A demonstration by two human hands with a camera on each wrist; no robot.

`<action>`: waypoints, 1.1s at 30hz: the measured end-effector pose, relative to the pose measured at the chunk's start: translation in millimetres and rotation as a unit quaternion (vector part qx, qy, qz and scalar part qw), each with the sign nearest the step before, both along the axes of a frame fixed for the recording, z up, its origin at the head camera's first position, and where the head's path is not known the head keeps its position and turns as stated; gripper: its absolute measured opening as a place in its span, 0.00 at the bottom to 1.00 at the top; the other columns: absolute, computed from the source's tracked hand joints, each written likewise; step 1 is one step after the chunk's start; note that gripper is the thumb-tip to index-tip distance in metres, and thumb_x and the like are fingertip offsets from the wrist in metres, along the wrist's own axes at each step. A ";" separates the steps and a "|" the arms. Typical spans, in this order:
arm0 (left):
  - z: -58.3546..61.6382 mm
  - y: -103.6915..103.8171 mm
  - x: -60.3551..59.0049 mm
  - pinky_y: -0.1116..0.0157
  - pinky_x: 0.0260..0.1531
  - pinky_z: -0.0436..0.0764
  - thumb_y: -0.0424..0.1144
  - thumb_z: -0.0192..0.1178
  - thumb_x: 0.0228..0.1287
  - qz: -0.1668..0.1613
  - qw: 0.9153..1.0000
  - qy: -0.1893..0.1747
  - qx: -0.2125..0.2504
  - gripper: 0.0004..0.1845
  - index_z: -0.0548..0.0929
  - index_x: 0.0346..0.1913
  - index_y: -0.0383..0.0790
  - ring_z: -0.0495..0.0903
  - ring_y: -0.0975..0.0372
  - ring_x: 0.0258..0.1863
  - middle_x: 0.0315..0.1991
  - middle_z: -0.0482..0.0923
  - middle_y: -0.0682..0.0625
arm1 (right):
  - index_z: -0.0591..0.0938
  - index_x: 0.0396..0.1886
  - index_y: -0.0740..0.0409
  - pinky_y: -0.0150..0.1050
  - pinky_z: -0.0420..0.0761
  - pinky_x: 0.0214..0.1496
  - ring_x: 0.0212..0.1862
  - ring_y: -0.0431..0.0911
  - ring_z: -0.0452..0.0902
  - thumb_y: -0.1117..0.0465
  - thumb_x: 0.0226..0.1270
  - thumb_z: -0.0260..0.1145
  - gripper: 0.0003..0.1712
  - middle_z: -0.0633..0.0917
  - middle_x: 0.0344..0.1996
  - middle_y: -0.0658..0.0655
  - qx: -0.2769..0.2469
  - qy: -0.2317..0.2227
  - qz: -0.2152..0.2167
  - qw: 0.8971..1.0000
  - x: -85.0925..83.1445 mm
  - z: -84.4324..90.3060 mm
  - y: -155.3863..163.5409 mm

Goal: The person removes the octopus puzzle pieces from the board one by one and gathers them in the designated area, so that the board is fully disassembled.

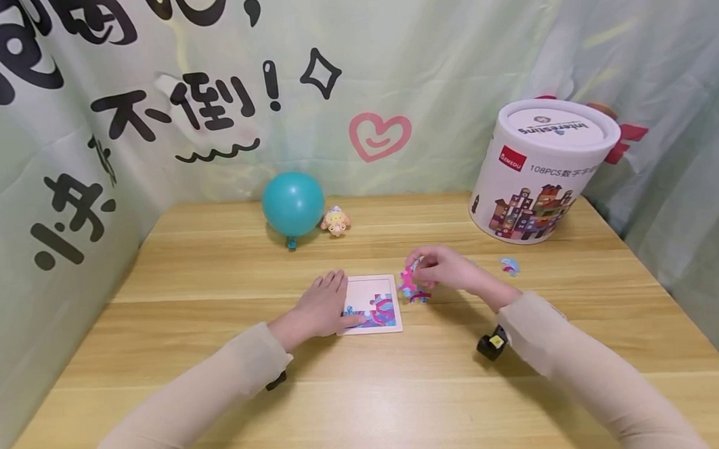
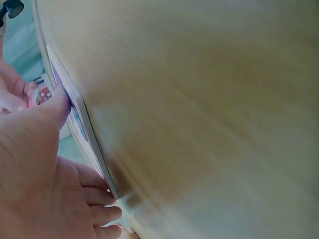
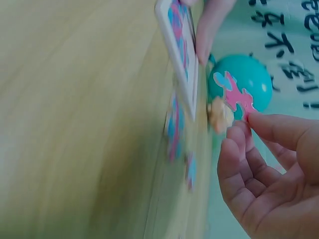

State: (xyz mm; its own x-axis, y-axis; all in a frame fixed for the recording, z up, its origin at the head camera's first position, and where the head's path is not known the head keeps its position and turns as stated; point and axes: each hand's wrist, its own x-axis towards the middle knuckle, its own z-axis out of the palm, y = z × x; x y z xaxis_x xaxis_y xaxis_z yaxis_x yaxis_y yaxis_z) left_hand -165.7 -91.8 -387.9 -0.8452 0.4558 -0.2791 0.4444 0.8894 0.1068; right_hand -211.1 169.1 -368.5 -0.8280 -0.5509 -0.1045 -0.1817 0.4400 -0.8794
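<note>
A small square puzzle tray [image 1: 371, 330] with a pale rim lies on the table, its lower and right parts filled with blue, pink and purple pieces [image 1: 384, 311]. My left hand [image 1: 324, 304] rests along the tray's left side, fingers straight, with the thumb [image 2: 61, 105] laid over the near rim. Just right of the tray, my right hand [image 1: 444, 269] pinches a pink and blue puzzle piece [image 3: 233, 93] between thumb and fingertips, raised above the table. Beneath that hand lie loose puzzle pieces [image 1: 420, 296], partly covered by it in the head view.
Farther right lies another puzzle piece [image 1: 510, 265]. At the back stand a teal balloon [image 1: 293, 204] and a small figurine [image 1: 335, 222]. A large white bucket [image 1: 540, 174] occupies the back right corner. A printed curtain [image 1: 436, 58] hangs behind the wooden table [image 1: 393, 406].
</note>
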 end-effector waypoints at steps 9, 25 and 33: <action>-3.5 -2.9 0.8 0.55 0.66 0.45 0.67 0.44 0.61 -0.005 1.000 0.010 -0.008 0.50 0.49 0.70 0.28 0.43 0.49 0.69 0.70 0.44 0.36 | 0.77 0.41 0.67 0.39 0.78 0.28 0.26 0.47 0.74 0.68 0.63 0.59 0.08 0.80 0.24 0.59 0.010 0.008 -0.019 1.000 1.8 -5.8 54.4; -1.9 -1.7 0.9 0.56 0.66 0.44 0.67 0.45 0.60 -0.001 1.000 0.000 -0.006 0.50 0.49 0.70 0.28 0.43 0.50 0.69 0.71 0.43 0.37 | 0.78 0.41 0.71 0.38 0.77 0.25 0.25 0.47 0.73 0.72 0.62 0.57 0.09 0.79 0.24 0.56 0.128 0.006 -0.044 0.991 3.7 -9.2 82.1; -1.6 -1.6 0.7 0.55 0.66 0.45 0.66 0.46 0.60 -0.006 1.000 0.006 0.000 0.50 0.50 0.69 0.27 0.44 0.49 0.69 0.70 0.44 0.36 | 0.78 0.43 0.70 0.34 0.72 0.20 0.22 0.46 0.71 0.71 0.62 0.59 0.10 0.77 0.21 0.56 0.130 0.009 -0.052 0.990 2.9 -6.0 85.9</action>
State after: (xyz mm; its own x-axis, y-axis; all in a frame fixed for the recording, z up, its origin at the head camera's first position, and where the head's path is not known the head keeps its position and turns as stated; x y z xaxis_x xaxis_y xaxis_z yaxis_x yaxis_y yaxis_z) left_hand -165.0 -93.4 -389.5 -0.8434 0.4651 -0.2689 0.4557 0.8844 0.1004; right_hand -208.2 254.9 -374.5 -0.8817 -0.4188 -0.2171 -0.1378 0.6689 -0.7305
